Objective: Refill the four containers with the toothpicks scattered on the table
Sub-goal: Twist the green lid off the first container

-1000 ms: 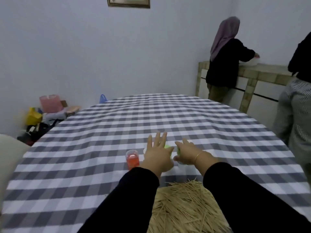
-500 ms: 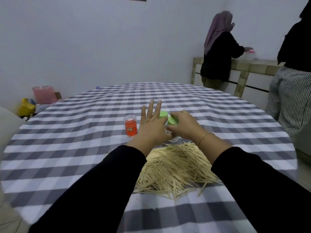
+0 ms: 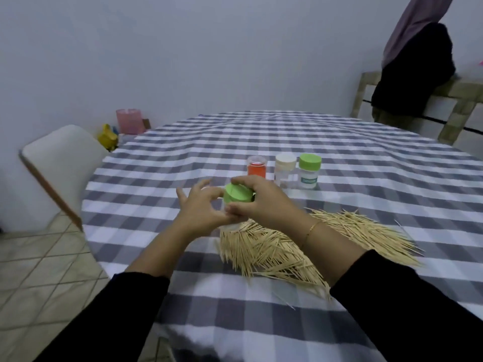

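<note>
**Four containers, one of them up in both hands**

One big round table (image 3: 366, 178) under a grey-and-white check cloth fills the view, and both hands are working above its near half. Just below and to the right of the hands sprawls the heap of toothpicks (image 3: 300, 246), a wide tan drift lying flat on the cloth, with the right forearm crossing over its middle. A few strays lie apart from the heap, nearer the sleeves.

Off to the left of the left hand stands a white chair (image 3: 60, 168), beside the table edge. Far beyond the hands on the right, a person in dark clothes (image 3: 413, 74) faces a counter.

Now the hands. The right hand (image 3: 264, 202) curls its fingers over the green lid (image 3: 239, 195) of a clear container (image 3: 232, 218), gripping it from above. The left hand (image 3: 201, 212) closes on the container's body from the other side, thumb and fingers pinching it, the container tilted and lifted just over the near end of the heap.

Just beyond the right hand, three more stand upright in a row: an orange container (image 3: 257, 167), a white-lidded container (image 3: 285, 169), a green-lidded container (image 3: 309, 171), close together.
</note>
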`<state>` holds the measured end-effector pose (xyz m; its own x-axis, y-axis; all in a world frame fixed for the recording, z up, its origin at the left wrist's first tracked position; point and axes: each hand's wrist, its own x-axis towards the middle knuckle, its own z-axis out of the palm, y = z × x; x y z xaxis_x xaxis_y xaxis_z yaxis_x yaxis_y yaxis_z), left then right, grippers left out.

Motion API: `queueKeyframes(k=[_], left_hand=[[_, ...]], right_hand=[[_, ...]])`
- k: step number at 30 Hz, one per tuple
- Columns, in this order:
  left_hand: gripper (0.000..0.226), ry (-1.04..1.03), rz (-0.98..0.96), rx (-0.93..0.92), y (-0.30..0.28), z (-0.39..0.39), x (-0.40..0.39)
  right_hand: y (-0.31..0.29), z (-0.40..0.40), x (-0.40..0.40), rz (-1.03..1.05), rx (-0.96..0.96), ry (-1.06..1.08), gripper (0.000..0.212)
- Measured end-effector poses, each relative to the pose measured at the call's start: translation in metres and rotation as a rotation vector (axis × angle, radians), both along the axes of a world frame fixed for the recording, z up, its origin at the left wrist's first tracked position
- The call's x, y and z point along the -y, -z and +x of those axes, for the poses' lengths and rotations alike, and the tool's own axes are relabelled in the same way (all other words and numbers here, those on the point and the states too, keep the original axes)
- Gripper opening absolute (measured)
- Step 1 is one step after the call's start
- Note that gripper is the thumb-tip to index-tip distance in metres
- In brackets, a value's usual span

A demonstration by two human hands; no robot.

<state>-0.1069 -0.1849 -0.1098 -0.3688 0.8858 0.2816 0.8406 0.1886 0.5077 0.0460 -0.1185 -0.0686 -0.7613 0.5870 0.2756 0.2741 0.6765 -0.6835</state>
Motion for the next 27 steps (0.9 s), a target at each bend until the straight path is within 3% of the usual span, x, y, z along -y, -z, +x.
queueKeyframes(k=[10, 22, 27], left_hand=[[0.066, -0.193, 0.118, 0.076, 0.037, -0.034, 0.022], [0.060, -0.183, 0.124, 0.093, 0.044, -0.032, 0.021], [0.043, -0.141, 0.129, 0.108, 0.046, -0.033, 0.022]], right_hand=[[0.025, -0.058, 0.003, -0.029, 0.071, -0.138, 0.059], [0.021, -0.067, -0.003, 0.006, 0.139, -0.138, 0.052], [0.014, -0.066, -0.005, -0.101, 0.166, -0.208, 0.040]])
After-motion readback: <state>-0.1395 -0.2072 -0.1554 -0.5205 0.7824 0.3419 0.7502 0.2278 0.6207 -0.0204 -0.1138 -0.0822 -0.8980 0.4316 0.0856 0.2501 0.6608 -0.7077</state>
